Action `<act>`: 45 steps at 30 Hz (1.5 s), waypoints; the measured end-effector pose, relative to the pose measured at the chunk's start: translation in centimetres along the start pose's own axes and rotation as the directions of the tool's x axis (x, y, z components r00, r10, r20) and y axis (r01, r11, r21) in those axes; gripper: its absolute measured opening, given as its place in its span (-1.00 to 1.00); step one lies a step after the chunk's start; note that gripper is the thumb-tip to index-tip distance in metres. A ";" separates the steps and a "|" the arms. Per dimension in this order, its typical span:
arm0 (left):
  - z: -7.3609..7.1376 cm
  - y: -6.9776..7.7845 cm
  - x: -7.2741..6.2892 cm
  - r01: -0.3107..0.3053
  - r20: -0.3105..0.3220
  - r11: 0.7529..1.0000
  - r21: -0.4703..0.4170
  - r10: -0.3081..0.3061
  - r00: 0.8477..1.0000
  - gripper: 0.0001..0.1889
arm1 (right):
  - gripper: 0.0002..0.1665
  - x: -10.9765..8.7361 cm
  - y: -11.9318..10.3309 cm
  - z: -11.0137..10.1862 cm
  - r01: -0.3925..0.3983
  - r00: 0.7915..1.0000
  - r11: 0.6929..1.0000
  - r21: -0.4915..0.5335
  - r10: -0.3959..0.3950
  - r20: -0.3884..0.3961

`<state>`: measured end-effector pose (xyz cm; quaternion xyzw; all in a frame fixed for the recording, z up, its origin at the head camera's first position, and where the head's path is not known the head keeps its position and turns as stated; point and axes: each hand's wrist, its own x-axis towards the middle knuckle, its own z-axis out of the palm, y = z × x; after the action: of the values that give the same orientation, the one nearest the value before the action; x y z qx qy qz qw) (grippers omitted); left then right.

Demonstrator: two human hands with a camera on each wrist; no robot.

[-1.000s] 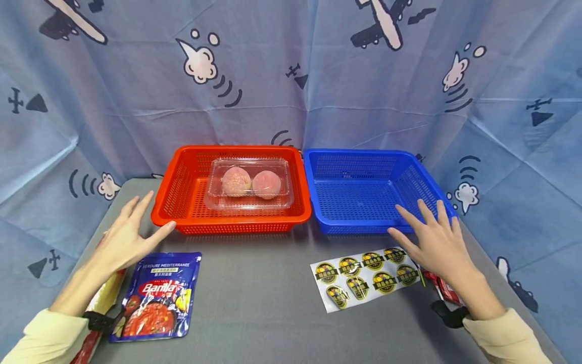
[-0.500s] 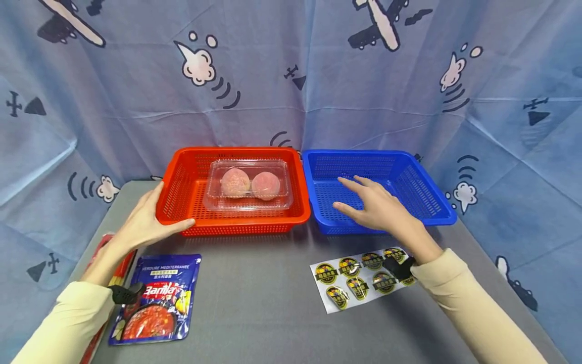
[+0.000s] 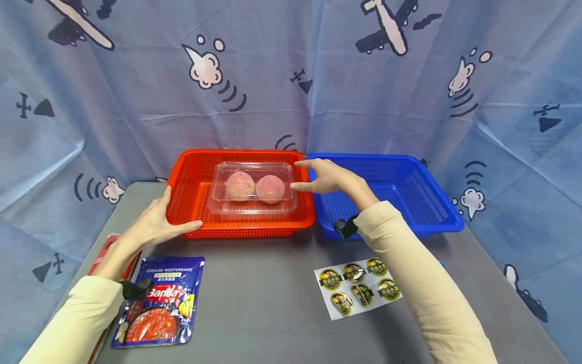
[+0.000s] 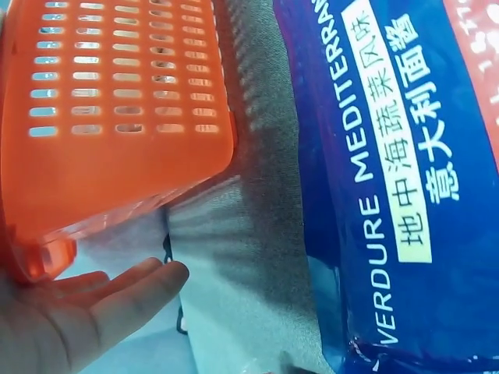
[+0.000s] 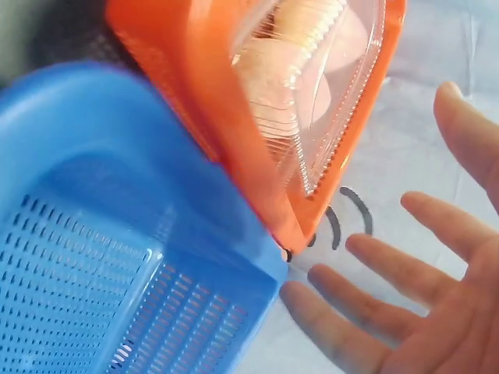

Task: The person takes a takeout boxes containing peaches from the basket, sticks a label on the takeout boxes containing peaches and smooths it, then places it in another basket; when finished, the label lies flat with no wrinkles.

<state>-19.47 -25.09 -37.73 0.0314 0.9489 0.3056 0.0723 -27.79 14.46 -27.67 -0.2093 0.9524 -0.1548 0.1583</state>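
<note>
The clear container [image 3: 252, 194] lies just beside the right grip [image 3: 328, 176].

I'm seeing bright, diffuse lt., head cam; soft shadow is darkening table [image 3: 263, 293] by R sleeve [image 3: 427, 288]. R wrist cam: clear container [image 5: 312, 101] is glinting, blue basket [image 5: 54, 109] blurring.

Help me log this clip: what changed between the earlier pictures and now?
The right hand swung left across the blue basket to the right end of the red basket, near the clear container. The left hand shifted right, to that basket's left front corner. Neither lifted anything. Baskets, container, sticker sheet and blue pouch stayed put.
</note>
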 end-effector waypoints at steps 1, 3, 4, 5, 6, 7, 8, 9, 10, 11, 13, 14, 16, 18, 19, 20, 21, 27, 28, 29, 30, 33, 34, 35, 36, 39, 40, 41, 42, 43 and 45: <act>0.1 0.0 0.0 0.003 0.001 1.000 0.000 -0.003 1.000 0.43 | -0.09 0.6 -0.2 -0.1 -0.014 1.000 1.000 0.010 0.014 0.006; 0.3 0.0 0.0 0.009 -0.001 1.000 -0.008 -0.009 1.000 0.43 | -0.11 1.7 -0.5 -0.2 -0.042 0.999 0.999 0.028 0.042 0.014; 0.4 0.0 0.0 0.011 -0.001 1.000 -0.015 -0.011 1.000 0.43 | -0.12 2.1 -0.5 -0.3 -0.053 0.998 0.998 0.039 0.053 0.017; 0.5 0.0 0.0 0.009 -0.003 1.000 -0.019 -0.009 1.000 0.43 | -0.12 2.5 -0.6 -0.3 -0.068 0.998 0.996 0.054 0.067 0.021; 0.5 0.0 0.0 0.012 -0.003 1.000 -0.019 -0.012 1.000 0.43 | -0.11 3.0 -0.7 -0.2 -0.081 0.997 0.994 0.071 0.079 0.023; 0.5 0.0 0.0 0.012 -0.003 1.000 -0.017 -0.012 1.000 0.43 | -0.11 3.3 -0.8 -0.2 -0.085 0.996 0.992 0.089 0.083 0.027; 0.6 0.0 0.0 0.011 -0.006 1.000 -0.019 -0.011 1.000 0.43 | -0.10 3.7 -0.9 -0.1 -0.090 0.996 0.990 0.107 0.087 0.031; 0.6 0.0 0.0 0.007 -0.010 1.000 -0.018 -0.007 1.000 0.43 | -0.09 4.1 -1.0 0.1 -0.094 0.995 0.987 0.127 0.091 0.036; 0.5 0.0 0.0 0.002 -0.013 1.000 -0.020 -0.002 1.000 0.43 | -0.08 4.4 -1.1 0.2 -0.095 0.995 0.984 0.148 0.090 0.043; 0.5 0.0 0.0 -0.003 -0.018 1.000 -0.020 0.003 1.000 0.42 | -0.07 4.7 -1.2 0.4 -0.095 0.995 0.982 0.163 0.088 0.048; 0.3 -0.1 0.0 -0.011 -0.024 1.000 -0.018 0.010 1.000 0.42 | -0.06 5.3 -1.4 0.8 -0.097 0.994 0.975 0.199 0.086 0.063; 0.3 -0.2 0.0 -0.009 -0.025 1.000 -0.020 0.008 1.000 0.42 | -0.07 5.5 -1.5 1.0 -0.097 0.994 0.972 0.212 0.084 0.068; 0.2 -0.3 0.0 -0.004 -0.023 1.000 -0.024 0.004 1.000 0.42 | -0.10 5.8 -1.6 1.4 -0.112 0.992 0.962 0.249 0.093 0.086; 0.2 -0.2 -0.1 0.001 -0.019 1.000 -0.022 -0.002 1.000 0.42 | -0.13 5.9 -1.8 1.8 -0.141 0.987 0.939 0.313 0.108 0.120; 0.2 -0.2 -0.1 0.005 -0.018 1.000 -0.022 -0.005 1.000 0.42 | -0.14 5.9 -1.8 1.9 -0.160 0.983 0.926 0.342 0.119 0.139; 0.1 -0.2 -0.1 0.004 -0.018 1.000 -0.021 -0.005 1.000 0.42 | -0.15 5.9 -1.9 2.1 -0.183 0.978 0.912 0.367 0.133 0.158; 0.1 -0.2 -0.1 0.005 -0.018 1.000 -0.018 -0.005 1.000 0.42 | -0.13 5.9 -1.9 2.2 -0.209 0.973 0.895 0.394 0.149 0.178; 0.1 -0.1 -0.1 0.019 -0.012 1.000 -0.019 -0.019 1.000 0.42 | -0.05 6.1 -2.3 3.0 -0.274 0.957 0.827 0.491 0.184 0.224; 0.2 -0.1 -0.2 0.021 -0.012 1.000 -0.019 -0.021 1.000 0.42 | -0.04 6.1 -2.3 3.1 -0.275 0.957 0.817 0.507 0.182 0.225; 0.2 -0.1 -0.2 0.026 -0.010 0.999 -0.019 -0.026 1.000 0.42 | -0.03 6.2 -2.4 3.2 -0.275 0.957 0.810 0.518 0.182 0.224; 0.2 -0.1 -0.2 0.025 -0.010 1.000 -0.017 -0.025 1.000 0.42 | -0.02 6.2 -2.4 3.2 -0.278 0.957 0.804 0.525 0.184 0.224; 0.3 -0.2 -0.2 0.023 -0.014 1.000 -0.006 -0.023 1.000 0.42 | 0.02 6.3 -2.5 3.5 -0.315 0.946 0.791 0.524 0.216 0.242; 0.3 -0.2 -0.1 0.019 -0.016 1.000 -0.004 -0.019 1.000 0.42 | 0.05 6.3 -2.5 3.6 -0.337 0.938 0.790 0.511 0.236 0.254; 0.3 -0.2 -0.1 0.018 -0.016 1.000 -0.001 -0.018 1.000 0.42 | 0.07 6.2 -2.5 3.7 -0.356 0.930 0.791 0.497 0.252 0.267; 0.3 -0.2 -0.1 0.013 -0.019 1.000 0.000 -0.013 1.000 0.42 | 0.09 6.2 -2.5 3.8 -0.375 0.922 0.785 0.493 0.264 0.282; 0.2 -0.2 0.0 0.008 -0.021 1.000 0.003 -0.008 1.000 0.42 | 0.15 6.1 -2.6 4.0 -0.416 0.904 0.776 0.475 0.292 0.314; 0.2 -0.2 0.0 0.008 -0.022 1.000 0.000 -0.008 1.000 0.42 | 0.16 6.1 -2.7 4.0 -0.422 0.900 0.773 0.474 0.295 0.321; 0.2 -0.2 0.0 0.008 -0.022 1.000 0.000 -0.008 1.000 0.42 | 0.17 6.2 -2.8 4.0 -0.428 0.898 0.766 0.480 0.297 0.325; 0.2 -0.2 0.0 0.006 -0.024 1.000 -0.001 -0.006 1.000 0.42 | 0.17 6.2 -2.9 4.1 -0.432 0.896 0.758 0.489 0.297 0.330; 0.2 -0.2 -0.1 0.006 -0.023 1.000 -0.003 -0.006 1.000 0.42 | 0.18 6.2 -2.9 4.0 -0.438 0.893 0.751 0.494 0.302 0.334; 0.2 -0.2 -0.1 0.006 -0.022 1.000 -0.006 -0.006 1.000 0.42 | 0.19 6.3 -3.1 4.0 -0.455 0.885 0.728 0.513 0.308 0.348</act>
<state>-19.37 -25.16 -38.01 0.0250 0.9488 0.3086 0.0629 -30.72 8.06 -31.69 0.0338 0.8549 -0.3753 0.3566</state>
